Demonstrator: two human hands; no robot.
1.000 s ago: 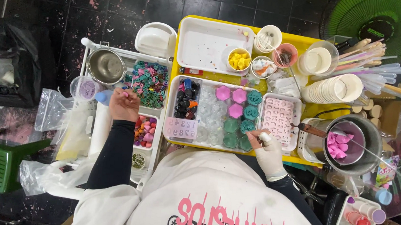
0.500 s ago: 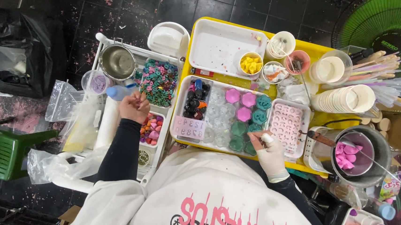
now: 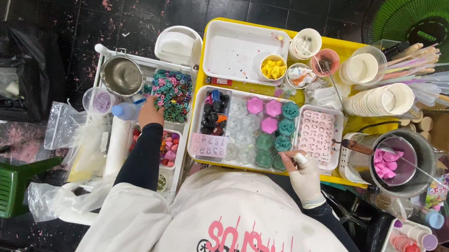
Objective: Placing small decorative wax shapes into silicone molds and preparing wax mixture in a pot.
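Reaching out over the white rack, the left hand (image 3: 150, 113) rests at the near-left edge of the ring tub (image 3: 172, 90), fingers curled down into the mixed green, pink and blue rings; whether it grips any ring cannot be told. Against the frame half a second back, this hand has shifted slightly, from the tub's near edge toward its left corner, beside the blue bottle cap (image 3: 125, 110).

The right hand (image 3: 301, 172), gloved in white, sits at the near edge of the mould tray (image 3: 265, 128), right of the tub. It is clenched around a small white-tipped tool (image 3: 292, 158), the tip touching the tray's near row close to a green mould. Its position matches the earlier frame.

Placed relative to the tub: a steel bowl (image 3: 122, 75) lies just left; a lilac-filled cup (image 3: 100, 101) lies left and nearer; a tub of red and pink pieces (image 3: 168, 147) lies directly nearer the person. The yellow table (image 3: 356, 46) lies to the right, carrying the mould tray, an empty white tray (image 3: 237, 50) and a cup of yellow pieces (image 3: 273, 69). Far right stands a pot of pink pieces (image 3: 390, 161).

The camera view has drifted since the earlier frame; the things on both surfaces appear unmoved.
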